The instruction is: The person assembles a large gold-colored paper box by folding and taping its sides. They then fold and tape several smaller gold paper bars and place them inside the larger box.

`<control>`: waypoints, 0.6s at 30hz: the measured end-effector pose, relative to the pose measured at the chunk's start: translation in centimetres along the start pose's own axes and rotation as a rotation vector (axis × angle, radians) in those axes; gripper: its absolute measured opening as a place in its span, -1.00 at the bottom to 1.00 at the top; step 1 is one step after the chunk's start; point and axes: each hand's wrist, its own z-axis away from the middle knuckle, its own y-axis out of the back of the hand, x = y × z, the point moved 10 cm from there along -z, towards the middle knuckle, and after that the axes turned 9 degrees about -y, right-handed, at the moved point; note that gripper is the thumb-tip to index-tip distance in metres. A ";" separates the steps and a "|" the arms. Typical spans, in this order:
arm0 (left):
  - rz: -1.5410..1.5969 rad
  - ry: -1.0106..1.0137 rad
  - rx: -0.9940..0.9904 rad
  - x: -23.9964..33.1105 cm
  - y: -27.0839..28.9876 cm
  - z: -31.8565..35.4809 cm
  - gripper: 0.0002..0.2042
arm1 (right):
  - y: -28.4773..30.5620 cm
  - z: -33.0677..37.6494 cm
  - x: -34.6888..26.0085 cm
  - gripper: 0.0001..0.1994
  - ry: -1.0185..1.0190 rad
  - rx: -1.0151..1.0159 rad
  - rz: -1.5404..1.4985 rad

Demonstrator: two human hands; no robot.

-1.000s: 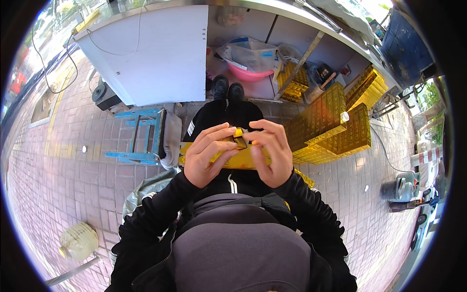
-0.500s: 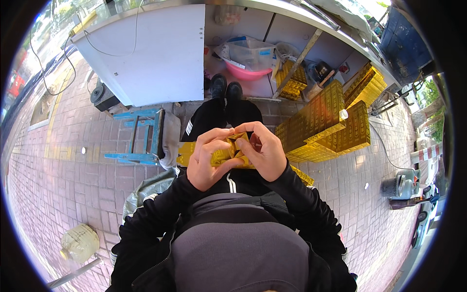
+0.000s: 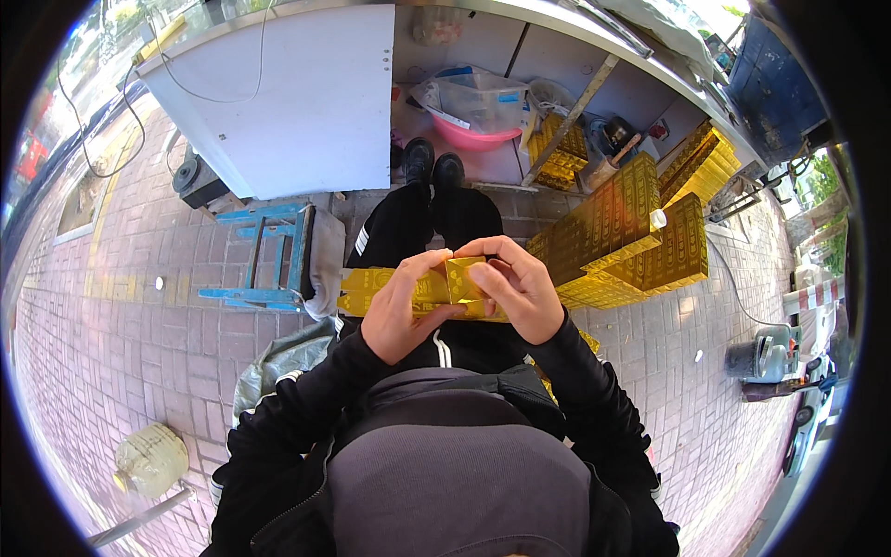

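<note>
Pinching a gold paper (image 3: 461,278) between them, the left hand (image 3: 401,311) and right hand (image 3: 517,286) curl closed on it. Fingers hide its fold.

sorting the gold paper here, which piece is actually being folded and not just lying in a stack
The small gold sheet pinched between the left hand and right hand. The other gold paper lies across the lap or in stacks to the right.

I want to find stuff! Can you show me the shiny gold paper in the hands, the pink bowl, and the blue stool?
gold paper (image 3: 461,278), head view, on the folded piece between the fingers.
pink bowl (image 3: 475,139), head view, on its front rim.
blue stool (image 3: 269,255), head view, on its slatted seat.
</note>
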 end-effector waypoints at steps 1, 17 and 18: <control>-0.023 -0.033 0.023 0.2 0.5 -0.3 -0.34 | 0.1 0.0 0.5 -0.76 -0.026 -0.018 -0.061; -0.524 -0.016 -0.518 -17.0 -15.4 -3.7 -0.38 | -3.0 -5.2 17.2 -0.23 0.181 0.024 1.392; -0.513 -0.045 -0.452 -16.6 -15.2 -3.8 -0.35 | -3.2 -5.2 17.3 -0.21 0.183 -0.015 1.419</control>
